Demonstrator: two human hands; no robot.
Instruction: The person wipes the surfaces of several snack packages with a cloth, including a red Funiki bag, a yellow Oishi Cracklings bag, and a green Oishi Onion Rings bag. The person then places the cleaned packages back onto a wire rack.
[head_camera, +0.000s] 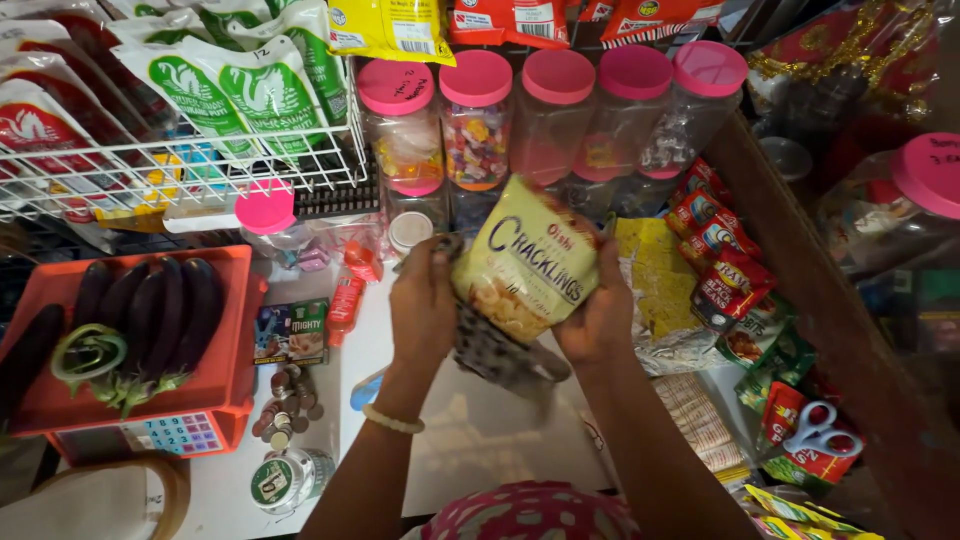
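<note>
Both hands grasp the yellow snack bag (528, 262): left hand (422, 310) and right hand (598, 318) on its side edges. Likely light, crinkly, crushable; grip seams only.

A: What colours show?
B: The snack packet (528, 262) is pale yellow with dark lettering. The jar lids (556, 76) are pink.
A: And left?
B: An orange scale (225, 385) carries dark purple aubergines (150, 310) with green stalks. The sacks (245, 90) are white with green swans. The scissors (818, 428) have light blue handles.
</note>
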